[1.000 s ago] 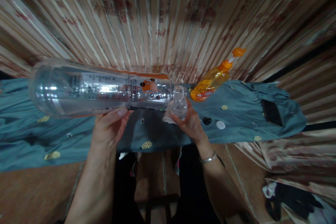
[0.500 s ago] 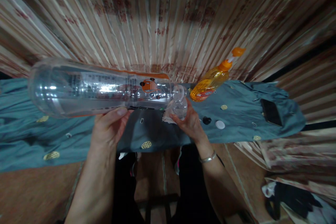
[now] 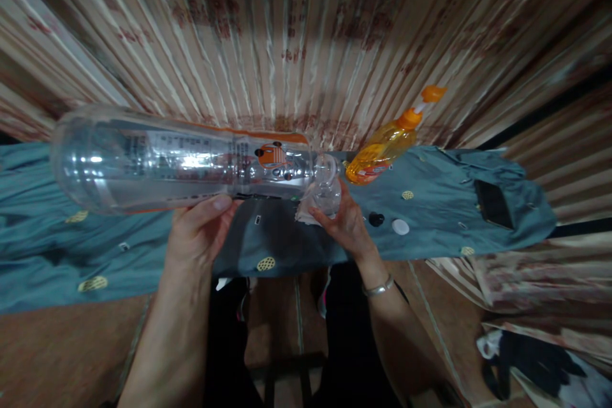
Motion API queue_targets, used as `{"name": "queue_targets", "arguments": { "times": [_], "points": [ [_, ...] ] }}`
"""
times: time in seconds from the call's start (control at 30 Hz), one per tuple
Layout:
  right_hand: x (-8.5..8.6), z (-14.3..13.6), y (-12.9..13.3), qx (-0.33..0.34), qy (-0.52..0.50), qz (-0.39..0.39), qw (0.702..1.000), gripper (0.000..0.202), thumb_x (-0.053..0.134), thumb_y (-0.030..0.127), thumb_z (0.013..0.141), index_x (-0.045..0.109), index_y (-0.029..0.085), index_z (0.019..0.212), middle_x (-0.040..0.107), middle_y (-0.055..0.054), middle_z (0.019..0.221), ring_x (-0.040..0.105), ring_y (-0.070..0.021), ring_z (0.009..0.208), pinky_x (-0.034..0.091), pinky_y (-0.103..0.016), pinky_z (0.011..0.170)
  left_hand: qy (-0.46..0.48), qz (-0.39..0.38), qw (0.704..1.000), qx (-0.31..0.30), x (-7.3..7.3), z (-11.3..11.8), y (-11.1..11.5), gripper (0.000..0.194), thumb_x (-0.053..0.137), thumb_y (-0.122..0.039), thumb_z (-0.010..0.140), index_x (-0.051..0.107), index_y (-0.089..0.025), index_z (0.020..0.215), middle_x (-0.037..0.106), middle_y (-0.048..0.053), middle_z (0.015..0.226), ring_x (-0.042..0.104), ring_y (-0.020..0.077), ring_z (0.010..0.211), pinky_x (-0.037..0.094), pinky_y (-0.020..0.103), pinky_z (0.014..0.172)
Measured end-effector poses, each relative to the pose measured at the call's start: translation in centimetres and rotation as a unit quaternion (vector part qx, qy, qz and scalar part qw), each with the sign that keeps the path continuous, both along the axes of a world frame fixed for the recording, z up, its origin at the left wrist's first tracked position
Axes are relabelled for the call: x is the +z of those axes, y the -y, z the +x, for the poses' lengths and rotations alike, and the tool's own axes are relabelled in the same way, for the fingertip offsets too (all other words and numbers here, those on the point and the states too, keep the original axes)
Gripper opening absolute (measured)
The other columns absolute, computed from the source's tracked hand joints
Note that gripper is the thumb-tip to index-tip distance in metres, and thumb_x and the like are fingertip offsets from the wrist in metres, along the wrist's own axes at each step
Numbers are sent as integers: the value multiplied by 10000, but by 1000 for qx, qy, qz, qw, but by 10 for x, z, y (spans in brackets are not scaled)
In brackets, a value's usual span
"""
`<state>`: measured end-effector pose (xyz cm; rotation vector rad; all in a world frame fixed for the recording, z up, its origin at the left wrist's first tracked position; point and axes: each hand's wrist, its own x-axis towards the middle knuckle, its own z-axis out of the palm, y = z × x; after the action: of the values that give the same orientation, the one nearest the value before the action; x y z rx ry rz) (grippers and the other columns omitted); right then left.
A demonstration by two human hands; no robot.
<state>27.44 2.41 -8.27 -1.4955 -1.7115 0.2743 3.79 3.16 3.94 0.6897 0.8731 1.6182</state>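
Two hands work together: my left hand (image 3: 203, 223) clasps the large bottle (image 3: 176, 166) stretching toward nine o'clock; my right hand (image 3: 347, 223) pinches a small clear vessel (image 3: 327, 196) beside its neck. Apparently I'm aligning them, which calls for steadiness.

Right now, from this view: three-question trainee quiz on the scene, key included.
1. What is the left hand holding?
2. True or false: the black phone lies to the right of the yellow bottle in view.
3. Which is nearest the right hand?
A) small black piece
B) white disc
C) black phone

Key: 1. The large clear bottle, lying crosswise. 2. True. 3. A.
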Motion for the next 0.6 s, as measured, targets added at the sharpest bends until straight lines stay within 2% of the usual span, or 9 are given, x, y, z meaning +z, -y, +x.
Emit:
{"name": "queue_targets", "arguments": {
  "times": [0.23, 0.37, 0.5, 0.6],
  "points": [
    [-2, 1, 0, -4, -1, 0, 1000, 876, 739, 649, 899, 454, 124, 1540, 659, -265, 1462, 662, -400, 1352, 543, -596, 1149, 10, 11, 1000, -3, 2, 2, 0, 520, 799, -80, 388, 729, -279, 863, 823, 11, 921, 760, 388, 1150, 678, 527, 944],
    [-1, 1, 1, 0, -4, -9, 1000, 865, 775, 584, 894, 433, 166, 1570, 665, -235, 1463, 671, -394, 1337, 555, -598, 1136, 6, 10, 1000, -2, 0, 1, 0, 510, 801, -79, 389, 729, -279, 853, 830, 9, 933, 778, 383, 1091, 686, 528, 911],
    [1, 0, 1, 2, -7, -4, 1000, 846, 806, 500, 888, 424, 204, 1583, 668, -214, 1460, 683, -392, 1319, 538, -631, 1147, 12, 8, 1000, 1, -2, 0, 0, 522, 810, -72, 377, 743, -275, 853, 835, 15, 944, 783, 367, 1057, 700, 475, 845],
    [1, 0, 1, 1, -8, -7, 1000, 842, 812, 488, 886, 432, 185, 1573, 677, -222, 1446, 688, -391, 1313, 557, -616, 1128, 18, 4, 1000, 2, -2, 0, -1, 541, 827, -71, 365, 750, -269, 862, 837, 22, 955, 781, 360, 1057, 703, 429, 800]
  ]
}}
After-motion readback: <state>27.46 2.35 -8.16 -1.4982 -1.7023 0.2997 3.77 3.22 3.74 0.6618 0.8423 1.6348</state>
